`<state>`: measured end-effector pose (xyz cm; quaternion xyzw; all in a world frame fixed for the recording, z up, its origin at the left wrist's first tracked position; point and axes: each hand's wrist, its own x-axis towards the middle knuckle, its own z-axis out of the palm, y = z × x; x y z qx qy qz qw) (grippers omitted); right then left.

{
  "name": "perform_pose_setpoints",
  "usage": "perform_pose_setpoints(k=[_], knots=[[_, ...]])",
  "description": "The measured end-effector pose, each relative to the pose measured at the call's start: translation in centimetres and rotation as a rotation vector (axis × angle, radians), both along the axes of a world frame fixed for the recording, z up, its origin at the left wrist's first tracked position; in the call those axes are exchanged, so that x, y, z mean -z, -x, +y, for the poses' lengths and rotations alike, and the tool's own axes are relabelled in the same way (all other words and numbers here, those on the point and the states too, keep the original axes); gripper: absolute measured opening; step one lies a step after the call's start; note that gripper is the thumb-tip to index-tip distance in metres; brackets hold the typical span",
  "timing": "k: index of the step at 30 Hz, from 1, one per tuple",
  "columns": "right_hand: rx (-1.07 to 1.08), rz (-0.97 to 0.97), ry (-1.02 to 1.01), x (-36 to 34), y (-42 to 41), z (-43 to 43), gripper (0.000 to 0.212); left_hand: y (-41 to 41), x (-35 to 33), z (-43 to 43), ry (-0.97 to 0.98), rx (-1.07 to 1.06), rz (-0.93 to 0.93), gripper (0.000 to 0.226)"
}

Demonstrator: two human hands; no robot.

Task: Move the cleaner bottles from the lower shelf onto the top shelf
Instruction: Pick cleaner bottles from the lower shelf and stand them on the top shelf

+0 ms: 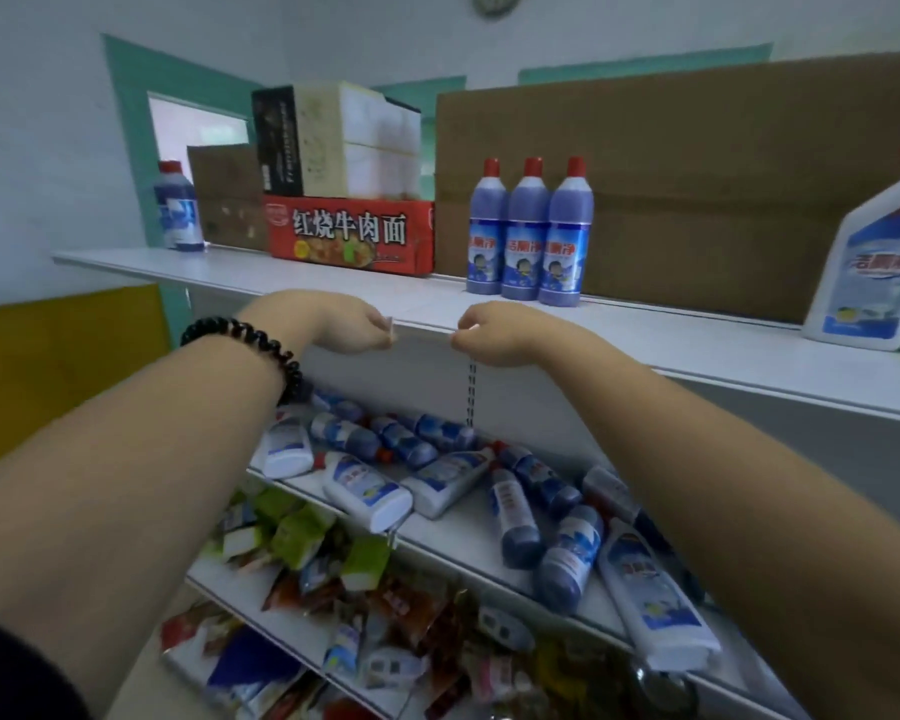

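While both forearms reach forward, the left hand (357, 324) and right hand (484, 335) sit close together at the front lip of the top shelf (697, 345). Both hands have fingers curled downward; I cannot tell whether they pinch the lip or hold nothing.

Three blue bottles (531, 236) stand upright on the top shelf just behind the hands, touching side by side, red caps up. A fourth blue bottle (178, 210) stands upright at the far left end, and a white bottle (874, 272) stands at the right.

On the lower shelf (463, 532), the remaining bottles (515, 511) lie on their sides. Most have their long axes running front to back, bases toward the front edge. A few at the back lie nearer crosswise.
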<state>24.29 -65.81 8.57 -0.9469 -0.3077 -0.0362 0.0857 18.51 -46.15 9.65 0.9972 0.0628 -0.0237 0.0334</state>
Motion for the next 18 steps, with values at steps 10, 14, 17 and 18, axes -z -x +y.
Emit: perform_pose_setpoints(k=[10, 14, 17, 18], knots=[[-0.049, 0.004, -0.112, 4.0, 2.8, 20.1, 0.052, 5.6, 4.1, 20.4, 0.030, -0.147, 0.058, 0.053], [-0.042, 0.102, -0.078, 7.1, 2.3, 25.9, 0.047, 6.7, 6.8, 27.3, 0.061, -0.183, 0.108, 0.057], [-0.021, 0.165, -0.017, 9.9, 0.9, 29.1, 0.038, 6.3, 9.1, 32.3, 0.070, -0.203, 0.144, 0.059], [-0.008, 0.187, -0.008, 10.8, 0.2, 30.0, 0.035, 6.0, 9.8, 33.7, 0.082, -0.214, 0.147, 0.059]])
